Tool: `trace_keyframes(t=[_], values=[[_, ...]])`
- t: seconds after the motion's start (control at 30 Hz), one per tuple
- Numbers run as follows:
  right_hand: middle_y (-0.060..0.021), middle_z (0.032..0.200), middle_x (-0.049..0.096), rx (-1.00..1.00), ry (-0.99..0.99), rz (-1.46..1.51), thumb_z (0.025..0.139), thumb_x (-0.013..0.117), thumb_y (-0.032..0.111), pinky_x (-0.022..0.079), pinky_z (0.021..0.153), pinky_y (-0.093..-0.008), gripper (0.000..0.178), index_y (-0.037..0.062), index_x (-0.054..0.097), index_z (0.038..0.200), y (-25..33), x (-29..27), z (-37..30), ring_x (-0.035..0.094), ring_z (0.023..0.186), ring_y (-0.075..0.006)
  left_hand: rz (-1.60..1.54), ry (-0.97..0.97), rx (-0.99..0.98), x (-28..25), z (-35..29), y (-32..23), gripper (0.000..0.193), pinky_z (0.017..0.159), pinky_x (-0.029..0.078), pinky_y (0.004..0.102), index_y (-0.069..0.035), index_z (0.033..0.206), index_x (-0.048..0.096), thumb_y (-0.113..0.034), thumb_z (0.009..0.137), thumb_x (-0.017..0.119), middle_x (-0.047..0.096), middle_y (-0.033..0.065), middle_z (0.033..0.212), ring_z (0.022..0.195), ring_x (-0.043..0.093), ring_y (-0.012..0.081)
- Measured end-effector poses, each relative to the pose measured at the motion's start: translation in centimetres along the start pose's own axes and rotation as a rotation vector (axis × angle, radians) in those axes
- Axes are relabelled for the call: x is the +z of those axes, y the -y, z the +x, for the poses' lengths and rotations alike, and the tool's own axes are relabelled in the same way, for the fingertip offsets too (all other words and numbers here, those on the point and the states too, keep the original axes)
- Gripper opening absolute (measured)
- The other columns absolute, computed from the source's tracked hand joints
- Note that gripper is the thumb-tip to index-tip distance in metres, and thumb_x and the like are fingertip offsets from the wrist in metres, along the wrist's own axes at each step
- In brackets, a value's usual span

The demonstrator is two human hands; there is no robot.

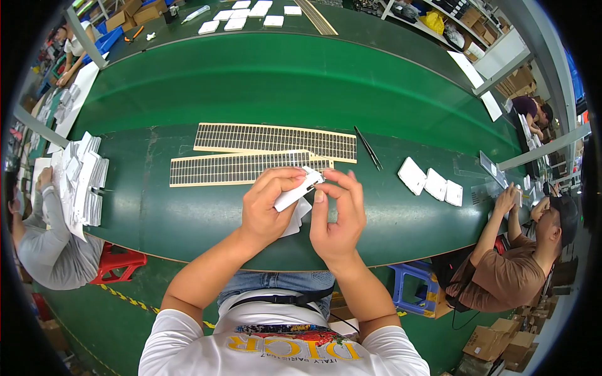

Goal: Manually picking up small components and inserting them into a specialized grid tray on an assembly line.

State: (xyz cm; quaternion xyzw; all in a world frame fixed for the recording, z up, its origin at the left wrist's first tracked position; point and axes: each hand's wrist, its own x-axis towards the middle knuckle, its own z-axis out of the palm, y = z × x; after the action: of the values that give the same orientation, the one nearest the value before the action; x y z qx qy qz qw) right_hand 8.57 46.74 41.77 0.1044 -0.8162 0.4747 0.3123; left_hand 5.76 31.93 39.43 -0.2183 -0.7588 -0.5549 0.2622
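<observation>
My left hand (262,203) grips a small white plastic casing (290,196) and holds it tilted above the table. At the casing's upper end there is a small dark opening. My right hand (338,220) has its thumb and forefinger bent in a pinch at that end; whatever lies between the fingertips is too small to make out. Below my hands, a few flat white pieces (298,220) lie partly hidden on the table. Just beyond are two long cream sheets with rows of dark rectangles, a far sheet (276,140) and a near sheet (229,171), slightly overlapping.
Dark tweezers (369,149) lie right of the sheets. Several white casings (412,175) rest farther right on the green table (150,207). White parts are stacked (93,182) at the left end. People sit at both ends. A second bench beyond holds more white casings (235,24).
</observation>
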Motion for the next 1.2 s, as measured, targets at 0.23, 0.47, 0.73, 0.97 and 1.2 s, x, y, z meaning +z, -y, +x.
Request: trace_keyframes(t=[0.23,0.47,0.73,0.97,1.2], values=[[-0.0069,0.122,0.07,-0.309,-0.004,-0.452,0.088,0.072,0.008,0.03,0.122,-0.0603,0.017,0.0075,0.075,0.105,0.3,-0.7,0.5,0.068,0.118,-0.0298,0.017,0.006,0.005,-0.2,0.0,0.0,0.023,0.087,0.061,0.0365,-0.001,0.102,0.071,0.008,0.083,0.08,0.076,0.0142,0.113,0.105,0.075,0.0306],[-0.0073,0.122,0.069,-0.337,0.028,-0.305,0.083,0.076,0.006,0.033,0.119,-0.061,0.025,0.0098,0.078,0.108,-0.6,-1.2,0.2,0.068,0.117,-0.0307,-0.067,0.039,-0.09,-0.4,-0.1,-0.2,0.022,0.089,0.061,0.0356,0.0,0.105,0.072,0.008,0.085,0.078,0.076,0.0149,0.114,0.106,0.076,0.0295],[-0.0086,0.12,0.071,-0.276,0.002,-0.225,0.083,0.075,0.002,0.038,0.116,-0.0582,0.029,0.0087,0.074,0.112,-2.4,-1.6,0.7,0.068,0.115,-0.0311,-0.273,0.131,-0.16,-0.3,-0.3,0.0,0.023,0.089,0.061,0.0348,0.0,0.11,0.073,0.007,0.088,0.077,0.076,0.0159,0.117,0.107,0.075,0.0267],[-0.0083,0.107,0.075,-0.12,0.115,-0.353,0.092,0.066,0.0,0.043,0.114,-0.0512,0.024,0.0082,0.074,0.113,-6.0,-6.8,2.8,0.071,0.103,-0.0282,-0.217,0.4,-0.036,-1.8,1.4,-1.1,0.057,0.108,0.052,0.0441,-0.007,0.136,0.068,-0.02,0.084,0.088,0.07,0.0166,0.134,0.126,0.065,0.0342],[-0.0076,0.103,0.072,-0.21,0.316,-0.777,0.088,0.07,0.002,0.048,0.1,-0.0482,0.023,0.0098,0.08,0.108,-15.0,-13.4,3.8,0.064,0.101,-0.0307,0.168,0.345,-0.255,-3.2,1.6,2.0,0.038,0.106,0.053,0.0409,-0.003,0.126,0.073,-0.022,0.094,0.08,0.073,0.014,0.13,0.123,0.068,0.0325]])
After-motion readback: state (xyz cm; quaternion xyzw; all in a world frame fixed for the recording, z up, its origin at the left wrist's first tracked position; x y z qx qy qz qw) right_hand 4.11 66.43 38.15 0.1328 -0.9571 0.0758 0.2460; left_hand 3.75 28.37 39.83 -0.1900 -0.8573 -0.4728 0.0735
